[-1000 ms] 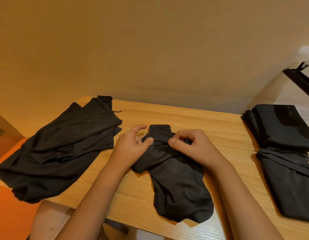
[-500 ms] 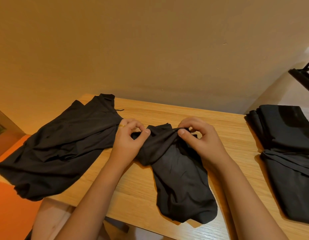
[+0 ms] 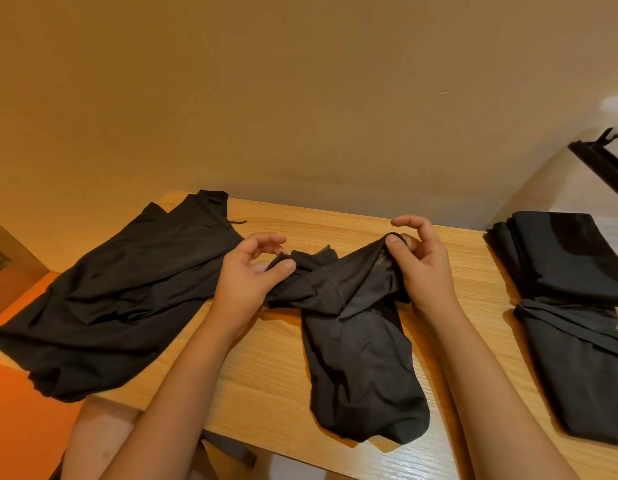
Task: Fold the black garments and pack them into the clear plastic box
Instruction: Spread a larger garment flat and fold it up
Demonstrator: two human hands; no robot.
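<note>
- The middle garment (image 3: 361, 358), a small black piece, lies on the wooden table (image 3: 266, 386) between the two forearms; its lower end reaches almost to the near edge; its upper end is raised off the wood and drawn out sideways between the two hands.
- The left hand (image 3: 247, 275) is at the upper left corner of that piece; the thumb and curled fingers pinch a bunched fold of the cloth; the back of the hand is just beside the loose garment.
- The right hand (image 3: 420, 263) is at the upper right corner and holds it higher than the left; the thumb clamps the hem against the fingers behind it; the forefinger arches above the cloth and touches nothing.
- The loose garment (image 3: 120, 296), large and unfolded, is spread over the left end of the table; one tip lies at the far left corner; its lower part hangs past the left edge.
- The folded stack (image 3: 564, 254) of black cloth sits at the right end, near the far edge; a second folded piece (image 3: 584, 372) lies against its near side, toward the near right corner.
- A black strip (image 3: 602, 164) slants above the right end; what it belongs to I cannot tell.
</note>
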